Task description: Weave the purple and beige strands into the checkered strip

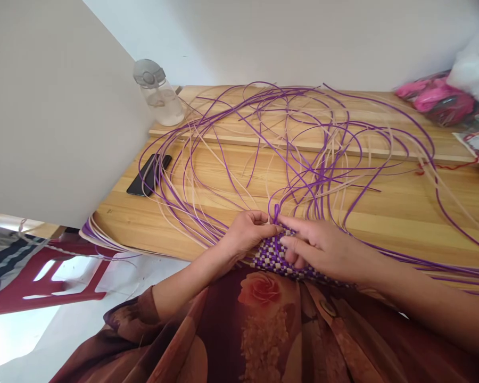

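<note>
A woven piece (269, 255) in a purple and beige check lies at the table's front edge, against my clothing. My left hand (249, 231) pinches its upper left edge between thumb and fingers. On the other side, my right hand (313, 244) has its index finger at a small purple strand loop (277, 211) standing up from the weave, its thumb bent below and the other fingers curled. What exactly sits between the right fingers is hard to see. Long purple and beige strands (323, 175) fan out from the piece over the table.
A clear bottle with a grey lid (162, 96) stands at the back left. Loose strands cross a black phone (148, 174) on the wooden table (383, 213). Pink and white plastic bags (435, 98) sit at the back right. A dark red stool (59, 274) is at the lower left.
</note>
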Action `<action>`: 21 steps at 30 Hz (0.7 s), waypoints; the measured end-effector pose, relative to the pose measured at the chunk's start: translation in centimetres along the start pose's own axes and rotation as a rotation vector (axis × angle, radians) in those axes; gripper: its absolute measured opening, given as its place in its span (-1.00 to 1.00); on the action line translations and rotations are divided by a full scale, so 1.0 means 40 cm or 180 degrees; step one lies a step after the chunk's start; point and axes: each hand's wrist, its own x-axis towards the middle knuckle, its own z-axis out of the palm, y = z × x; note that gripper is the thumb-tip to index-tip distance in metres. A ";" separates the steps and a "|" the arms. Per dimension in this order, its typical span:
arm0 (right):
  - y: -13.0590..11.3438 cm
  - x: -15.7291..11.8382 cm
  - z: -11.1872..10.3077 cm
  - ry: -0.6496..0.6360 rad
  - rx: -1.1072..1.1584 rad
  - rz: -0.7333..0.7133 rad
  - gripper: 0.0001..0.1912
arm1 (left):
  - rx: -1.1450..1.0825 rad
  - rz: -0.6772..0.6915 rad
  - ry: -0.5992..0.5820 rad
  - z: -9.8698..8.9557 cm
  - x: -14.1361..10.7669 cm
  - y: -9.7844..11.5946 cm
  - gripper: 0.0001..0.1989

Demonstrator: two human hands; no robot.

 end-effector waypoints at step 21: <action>-0.035 0.077 -0.133 -0.0383 -0.1972 -0.2236 -0.75 | -0.0101 0.0039 0.0038 0.007 0.007 -0.005 -0.73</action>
